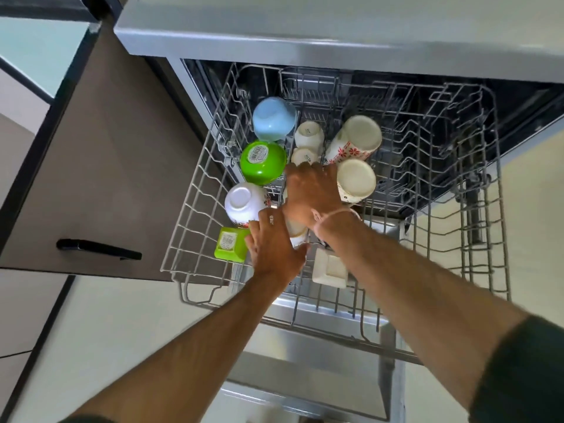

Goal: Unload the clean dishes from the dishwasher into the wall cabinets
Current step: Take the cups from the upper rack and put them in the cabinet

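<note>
The dishwasher's upper rack [195, 215] is pulled out and holds upside-down dishes. On its left side stand a blue bowl [273, 119], a green bowl [262, 163], a white flowered bowl [242, 203] and a green square cup [230, 245]. Two small cream cups [308, 134] and two tall flowered tumblers [355, 178] stand in the middle. My left hand [274, 248] wraps a cream cup [297, 233] between thumb and fingers. My right hand [311, 193] curls down over another cream cup, which it mostly hides. A square white dish [331, 268] lies under my right forearm.
The grey dishwasher top [305, 32] overhangs the rack at the back. A brown cabinet door [116, 166] with a black handle [97, 248] stands open on the left. The rack's right half [442, 154] holds only bare wire tines. The lowered dishwasher door [305, 370] lies below.
</note>
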